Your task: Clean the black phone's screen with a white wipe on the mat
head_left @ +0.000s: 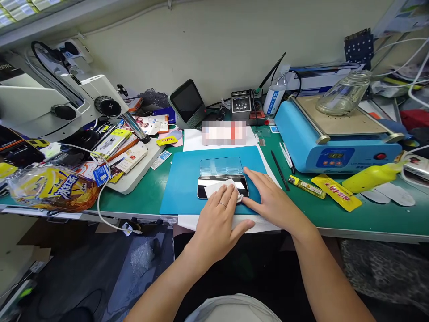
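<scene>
A black phone lies screen up on a blue mat at the middle of the green bench. My left hand lies flat on a white wipe and presses it onto the phone's screen, fingers stretched out; a ring shows on one finger. My right hand rests flat on the mat at the phone's right end, its fingers against that edge. A clear screen protector lies just behind the phone on the mat.
A microscope and a heap of packets stand at the left, with a yellow snack bag near the front edge. A blue heating machine with a glass jar stands at the right. Tweezers, yellow sachets and a yellow bottle lie by it.
</scene>
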`<state>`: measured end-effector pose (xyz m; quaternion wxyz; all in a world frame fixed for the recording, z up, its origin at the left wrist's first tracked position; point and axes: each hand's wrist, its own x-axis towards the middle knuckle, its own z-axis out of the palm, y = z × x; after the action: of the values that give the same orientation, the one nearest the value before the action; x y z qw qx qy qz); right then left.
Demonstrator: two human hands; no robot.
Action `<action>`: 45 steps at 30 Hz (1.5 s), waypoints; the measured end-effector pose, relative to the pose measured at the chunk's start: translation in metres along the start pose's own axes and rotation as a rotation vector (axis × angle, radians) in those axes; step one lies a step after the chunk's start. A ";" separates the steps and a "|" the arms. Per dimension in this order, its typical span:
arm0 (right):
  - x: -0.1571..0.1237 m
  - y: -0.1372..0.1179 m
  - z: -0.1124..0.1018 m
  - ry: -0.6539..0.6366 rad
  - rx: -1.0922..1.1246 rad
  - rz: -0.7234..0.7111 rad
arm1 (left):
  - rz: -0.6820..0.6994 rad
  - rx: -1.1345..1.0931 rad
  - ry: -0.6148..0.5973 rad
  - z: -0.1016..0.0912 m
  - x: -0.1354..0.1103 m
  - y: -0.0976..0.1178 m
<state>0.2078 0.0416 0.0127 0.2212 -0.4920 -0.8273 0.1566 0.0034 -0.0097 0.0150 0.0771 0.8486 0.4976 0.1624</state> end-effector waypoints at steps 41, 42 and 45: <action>-0.001 0.001 0.001 0.001 0.010 -0.007 | 0.041 0.011 -0.041 -0.001 -0.002 0.002; -0.001 0.001 0.001 0.000 0.009 -0.011 | 0.040 0.011 -0.048 -0.003 -0.004 0.003; -0.002 0.002 0.002 -0.004 0.007 -0.043 | 0.026 0.007 -0.059 -0.002 0.005 0.005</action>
<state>0.2091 0.0411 0.0095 0.2244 -0.4731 -0.8376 0.1556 0.0092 -0.0082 0.0191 0.0868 0.8597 0.4844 0.1368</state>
